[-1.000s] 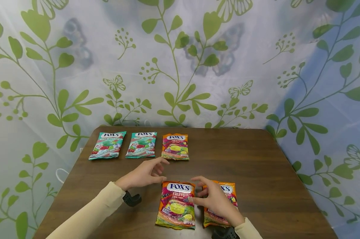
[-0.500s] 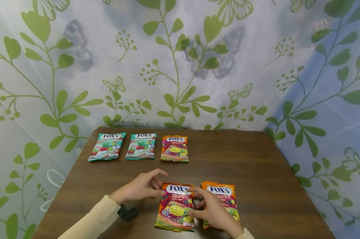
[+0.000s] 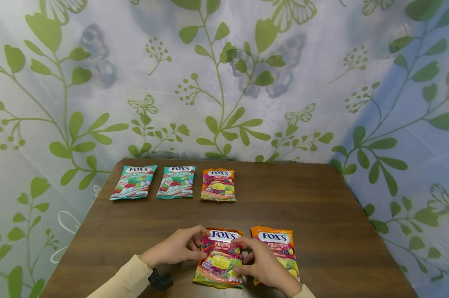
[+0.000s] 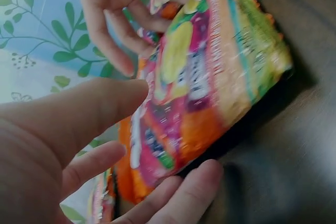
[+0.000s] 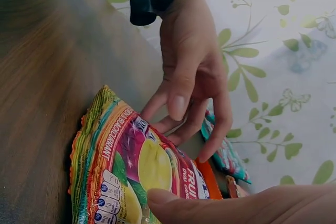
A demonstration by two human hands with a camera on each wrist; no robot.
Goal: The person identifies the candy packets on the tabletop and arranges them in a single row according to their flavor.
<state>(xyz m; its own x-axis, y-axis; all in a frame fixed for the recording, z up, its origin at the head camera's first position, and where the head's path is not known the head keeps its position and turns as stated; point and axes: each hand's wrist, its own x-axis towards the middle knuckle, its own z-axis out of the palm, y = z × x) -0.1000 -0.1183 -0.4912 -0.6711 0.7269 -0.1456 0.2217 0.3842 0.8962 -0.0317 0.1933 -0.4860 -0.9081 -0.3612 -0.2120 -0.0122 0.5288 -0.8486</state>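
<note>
An orange and purple FOX'S fruits candy bag [image 3: 220, 261] lies face up near the table's front edge, between both hands. My left hand [image 3: 177, 247] is at its left edge, thumb touching the side and index finger at the upper corner. In the left wrist view, the left thumb [image 4: 121, 98] and fingers stand apart around the edge. My right hand [image 3: 263, 263] reaches over the bag's right edge, its thumb [image 5: 163, 200] on the printed front; its other fingers are hidden in the right wrist view. A second fruits candy bag [image 3: 276, 238] lies partly under the right hand.
Along the table's back left stand out two teal mint blossom candy bags [image 3: 133, 183] [image 3: 176, 182] and a third fruits candy bag [image 3: 218, 185], lying in a row. The brown wooden table [image 3: 321, 198] meets a leaf-patterned curtain [image 3: 224, 82] behind.
My left hand has come down and to the right onto the bag's left edge. My right hand has shifted slightly down and left onto its right edge. The bags have barely moved.
</note>
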